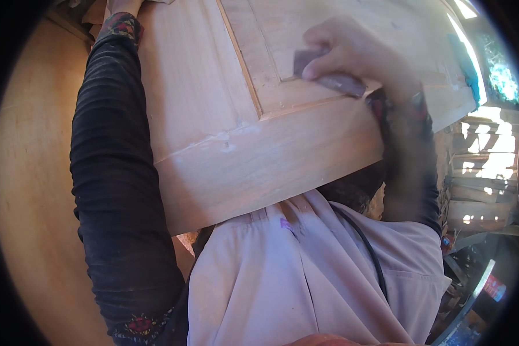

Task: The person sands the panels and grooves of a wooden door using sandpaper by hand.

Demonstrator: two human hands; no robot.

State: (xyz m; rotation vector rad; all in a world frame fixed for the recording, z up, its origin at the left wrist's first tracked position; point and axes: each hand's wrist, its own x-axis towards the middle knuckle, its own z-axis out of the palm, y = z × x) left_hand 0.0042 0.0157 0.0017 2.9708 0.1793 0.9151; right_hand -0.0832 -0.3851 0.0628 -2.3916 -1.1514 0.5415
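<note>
A pale wooden panel door (271, 161) with raised mouldings lies in front of me, its near edge close to my waist. My right hand (352, 49), slightly blurred, is closed around a piece of greyish-purple sandpaper (341, 85). That sandpaper rests against the door's surface beside the recessed panel's moulding. At the upper left, my left hand (123, 6) reaches to the far part of the door; its fingers are cut off by the frame's edge. White dusty marks (225, 142) show on the joint near the moulding corner.
A large plywood-like board (34, 190) stands along the left side. Scrap wood pieces (478, 184) lie sunlit on the right. At the lower right are a curved metal edge (473, 297) and a small red-labelled item (494, 287). A teal cloth (472, 72) hangs near the door's far right.
</note>
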